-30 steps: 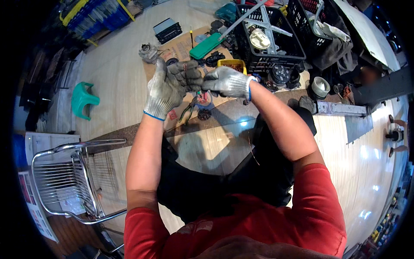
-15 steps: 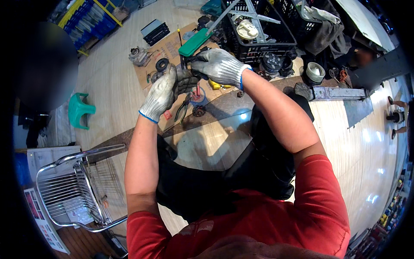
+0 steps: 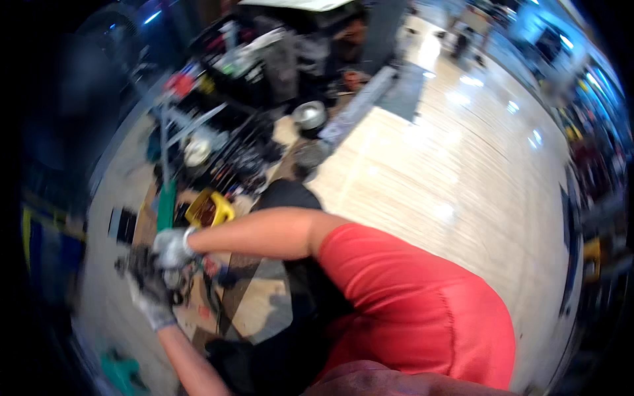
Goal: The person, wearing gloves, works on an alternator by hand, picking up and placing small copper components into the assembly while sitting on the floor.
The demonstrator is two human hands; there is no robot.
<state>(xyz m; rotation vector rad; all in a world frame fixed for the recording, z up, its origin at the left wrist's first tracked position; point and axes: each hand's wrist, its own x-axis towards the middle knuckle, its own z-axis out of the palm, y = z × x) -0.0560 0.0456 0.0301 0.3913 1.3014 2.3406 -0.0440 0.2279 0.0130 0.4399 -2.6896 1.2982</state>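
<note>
Motion blurs the picture. My left hand (image 3: 149, 288), in a grey-white glove with a darkened palm, is raised at the left above a cardboard sheet (image 3: 204, 311) with small parts on it. My right hand (image 3: 173, 248), also gloved, is close beside my left fingers; I cannot tell what, if anything, they hold or whether they touch. Near them are a long green object (image 3: 166, 206), a yellow container (image 3: 210, 210) with brownish contents and some small dark and red parts (image 3: 212, 267).
Behind are black crates (image 3: 241, 142) with mixed parts, a round metal piece (image 3: 309, 115) and a long metal beam (image 3: 356, 109). A green stool (image 3: 119, 369) is at lower left, a dark stack (image 3: 123, 224) at left, and people's legs (image 3: 462, 39) in the far distance.
The view has swung sharply to the right, so my hands and the parts now appear toward the left. The blur hides whether my fingers have changed.
</note>
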